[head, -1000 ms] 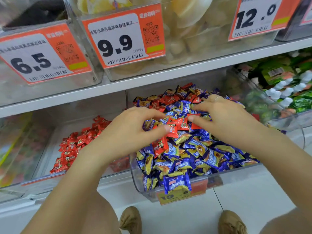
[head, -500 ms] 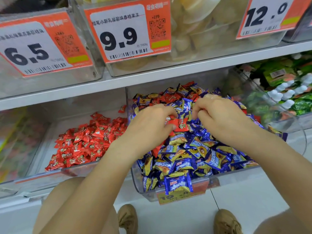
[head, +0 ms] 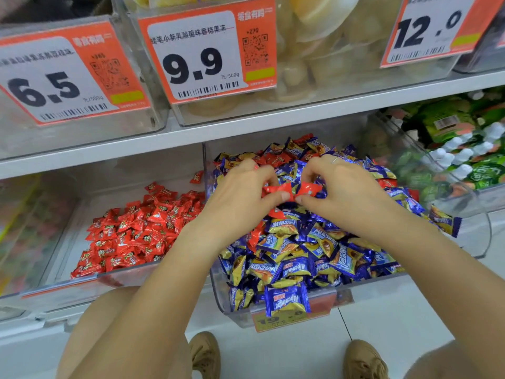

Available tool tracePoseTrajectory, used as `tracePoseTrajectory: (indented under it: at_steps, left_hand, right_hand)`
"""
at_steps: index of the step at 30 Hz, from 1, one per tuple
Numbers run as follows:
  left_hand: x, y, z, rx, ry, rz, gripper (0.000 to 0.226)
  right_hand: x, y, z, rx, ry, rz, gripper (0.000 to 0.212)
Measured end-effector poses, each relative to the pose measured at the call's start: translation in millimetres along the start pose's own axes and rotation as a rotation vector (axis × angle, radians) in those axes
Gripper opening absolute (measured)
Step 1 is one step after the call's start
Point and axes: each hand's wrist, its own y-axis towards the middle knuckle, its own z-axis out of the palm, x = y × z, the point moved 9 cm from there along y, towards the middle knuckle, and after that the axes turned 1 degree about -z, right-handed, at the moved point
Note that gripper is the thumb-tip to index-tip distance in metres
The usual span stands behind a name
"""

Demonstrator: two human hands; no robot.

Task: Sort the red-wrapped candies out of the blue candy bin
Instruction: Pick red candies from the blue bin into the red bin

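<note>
Red-wrapped candies (head: pixel 276 188) are pinched in the curled fingers of left hand (head: pixel 240 198) and right hand (head: pixel 344 195) above the blue candy bin (head: pixel 273 314); farther back, more red ones (head: pixel 276 160) lie unsorted, so I judge work remains.

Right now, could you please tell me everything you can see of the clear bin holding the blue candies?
The clear plastic bin sits on the lower shelf, right of the bin of red candies. It is heaped with blue-and-gold wrapped candies, with red-wrapped candies mixed in near the back. An orange price tag hangs on its curved front wall. Both hands, left and right, pinch red wrappers over the heap.
</note>
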Motion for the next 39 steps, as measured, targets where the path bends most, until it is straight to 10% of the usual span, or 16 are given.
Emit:
tracePoseTrajectory:
  at_steps: [6, 13, 23, 31, 39]
  left_hand:
    - [5.6, -15.5, -37.5, -0.176, -0.221, -0.002, 0.005]
    - [14.7, -36.6, -48.5, -0.164, -0.237, 0.035, 0.037]
    - [19.6, -56.0, -35.0, 0.046, 0.280, -0.101, 0.073]
    - [8.4, -47.2, -29.1, -0.007, 0.582, -0.103, 0.043]
    - [40.7, -48.0, -48.8, -0.076, -0.036, -0.189, 0.009]
  right_hand:
    - [-7.6, -1.8, -2.9, 0.018, 0.217, 0.077, 0.013]
    - [17.6, 5.3, 18.1, 0.137, 0.110, -0.031, 0.026]
    - [24.3, 7.4, 41.2, 0.282, -0.013, -0.058, 0.033]
    - [21.9, 2.4, 34.7, 0.209, 0.022, -0.042, 0.026]
    - [18.5, -3.3, 7.9, 0.085, 0.249, 0.029, 0.009]
